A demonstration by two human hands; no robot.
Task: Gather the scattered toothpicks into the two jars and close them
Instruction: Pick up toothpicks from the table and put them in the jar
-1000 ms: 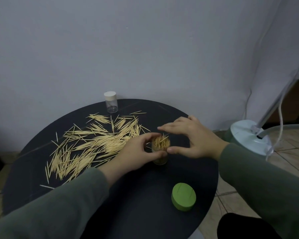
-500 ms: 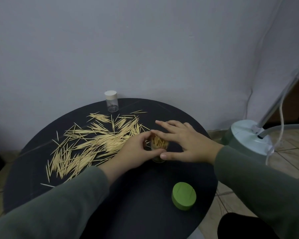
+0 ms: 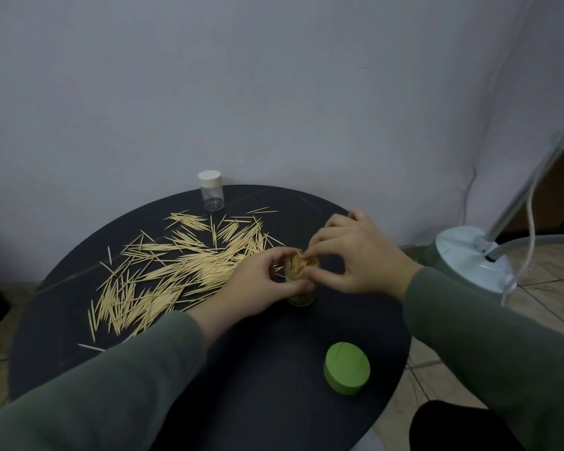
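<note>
Left hand (image 3: 258, 284) wrapped round the open jar (image 3: 302, 289) near the middle of the round dark worktop (image 3: 274, 402), fingers curled on its clear wall. Right hand (image 3: 355, 258) over the mouth, fingertips (image 3: 310, 252) pinching or tamping the toothpick tips that bristle up inside – can't tell for sure whether anything is actually pinched there. Looks maybe a third done: jar packed fairly full, but a big scatter of loose toothpicks (image 3: 183, 268) lying just left of it, touching the left hand's side. Second jar (image 3: 211, 191) at the far edge by the wall, white cap on, nearly empty as far as visible. Green lid (image 3: 347, 367) sitting flat near the front edge, well apart from its jar.

Handling guess: toothpicks featherlight, stiff, pointy, easy to snap or flick away – best raked into a parallel bundle and pinched at mid-length, not picked singly. Jar light and tippy, likely smooth plastic, so worth holding low on the wall while loading. Lid best gripped round the rim.
</note>
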